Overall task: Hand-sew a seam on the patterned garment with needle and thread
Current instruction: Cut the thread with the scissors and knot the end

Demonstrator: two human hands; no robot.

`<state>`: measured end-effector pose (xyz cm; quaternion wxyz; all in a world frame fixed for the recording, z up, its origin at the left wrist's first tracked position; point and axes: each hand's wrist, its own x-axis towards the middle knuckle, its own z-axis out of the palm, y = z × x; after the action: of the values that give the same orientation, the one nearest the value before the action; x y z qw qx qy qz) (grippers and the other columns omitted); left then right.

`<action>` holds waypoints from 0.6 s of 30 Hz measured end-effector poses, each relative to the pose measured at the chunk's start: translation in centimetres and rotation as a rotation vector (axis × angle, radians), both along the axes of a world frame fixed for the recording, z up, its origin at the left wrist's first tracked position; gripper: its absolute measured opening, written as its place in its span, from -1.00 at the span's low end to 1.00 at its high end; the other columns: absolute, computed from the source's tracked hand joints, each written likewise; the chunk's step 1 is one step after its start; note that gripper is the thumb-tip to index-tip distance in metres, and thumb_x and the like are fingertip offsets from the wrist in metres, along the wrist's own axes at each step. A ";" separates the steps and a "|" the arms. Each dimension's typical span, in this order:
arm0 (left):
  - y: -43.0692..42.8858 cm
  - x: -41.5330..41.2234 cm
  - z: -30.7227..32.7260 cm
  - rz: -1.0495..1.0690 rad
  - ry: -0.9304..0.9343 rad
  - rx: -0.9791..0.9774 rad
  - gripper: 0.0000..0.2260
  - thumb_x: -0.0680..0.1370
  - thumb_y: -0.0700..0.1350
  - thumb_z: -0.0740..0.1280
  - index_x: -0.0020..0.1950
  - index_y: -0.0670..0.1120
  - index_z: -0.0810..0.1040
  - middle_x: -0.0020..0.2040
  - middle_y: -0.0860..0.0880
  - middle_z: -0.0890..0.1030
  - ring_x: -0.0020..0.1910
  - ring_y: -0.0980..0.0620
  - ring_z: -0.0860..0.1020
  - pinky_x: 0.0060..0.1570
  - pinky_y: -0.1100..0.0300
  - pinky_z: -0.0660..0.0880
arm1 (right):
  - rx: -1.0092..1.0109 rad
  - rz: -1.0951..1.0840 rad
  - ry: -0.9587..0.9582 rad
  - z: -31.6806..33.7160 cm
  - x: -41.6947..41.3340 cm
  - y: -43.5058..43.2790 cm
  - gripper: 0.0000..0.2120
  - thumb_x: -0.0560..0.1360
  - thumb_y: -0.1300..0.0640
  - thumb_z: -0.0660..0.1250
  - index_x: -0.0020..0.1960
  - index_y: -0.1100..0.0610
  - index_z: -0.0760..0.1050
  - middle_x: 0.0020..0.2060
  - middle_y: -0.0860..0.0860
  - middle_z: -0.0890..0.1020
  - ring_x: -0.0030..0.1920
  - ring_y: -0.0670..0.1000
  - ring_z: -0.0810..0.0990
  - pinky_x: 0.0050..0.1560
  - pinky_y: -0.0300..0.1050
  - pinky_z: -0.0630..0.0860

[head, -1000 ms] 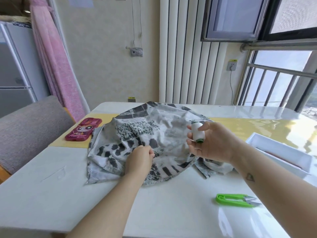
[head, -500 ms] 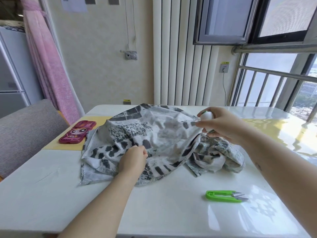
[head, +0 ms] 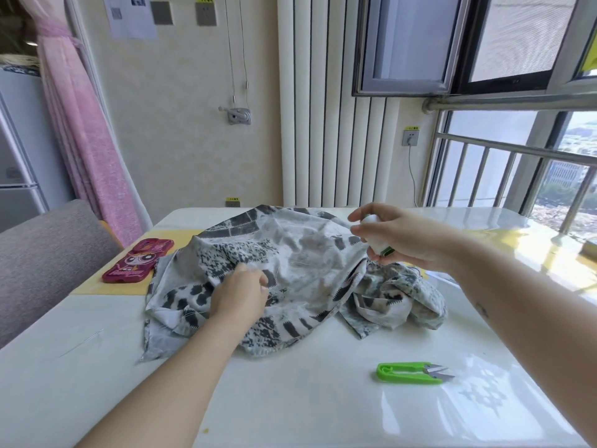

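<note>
On the white table, our left hand still pinches a fold of the patterned garment, which lies heaped under both hands. Our right hand, fingers curled round the white thread spool, has lifted up and away from the left-hand pinch since a second ago. Green snips lie nearer us, below the spool grip.

A glossy white table carries a yellow strip across its far half. A red-cased phone lies on the strip at left. The patterned garment lies crumpled mid-table, and green thread snips sit apart, nearer right.
</note>
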<state>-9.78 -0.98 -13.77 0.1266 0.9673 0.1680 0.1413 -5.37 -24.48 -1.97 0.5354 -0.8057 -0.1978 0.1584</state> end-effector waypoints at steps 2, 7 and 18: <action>-1.1 -1.0 2.4 -0.094 -0.170 -0.059 -0.77 0.60 -0.10 0.24 0.24 0.03 0.50 0.25 0.08 0.46 -0.14 0.14 0.49 -0.28 0.33 0.39 | 0.005 0.043 0.000 -0.1 0.0 0.3 -0.88 0.57 0.20 0.21 0.02 0.02 0.48 -0.19 0.07 0.49 -0.30 0.04 0.46 -0.15 -0.06 0.42; -6.6 -3.3 6.9 -0.595 -0.077 -0.784 -0.56 0.63 -0.09 0.20 0.50 0.06 0.22 0.33 0.15 0.45 -0.27 0.19 0.57 -0.17 0.31 0.52 | 0.025 0.113 -0.043 -0.4 0.2 1.1 -0.73 0.54 0.40 0.12 0.06 0.07 0.44 -0.19 -0.02 0.48 -0.34 -0.08 0.51 -0.42 -0.28 0.44; -5.6 -4.1 3.2 -0.477 -0.082 -0.734 -0.80 0.61 0.00 0.24 -0.10 0.01 0.61 -0.53 0.22 0.44 -0.45 0.25 0.41 -0.17 0.28 0.43 | -0.162 0.036 -0.004 -4.9 0.3 0.7 -0.90 0.57 0.09 0.26 0.04 0.06 0.50 -0.10 0.10 0.56 -0.24 0.01 0.51 -0.24 -0.17 0.49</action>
<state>-13.92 -6.61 -10.52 0.4977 0.8635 -0.0259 0.0772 -5.10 -23.81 -6.85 0.4652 -0.8429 -0.2000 0.1820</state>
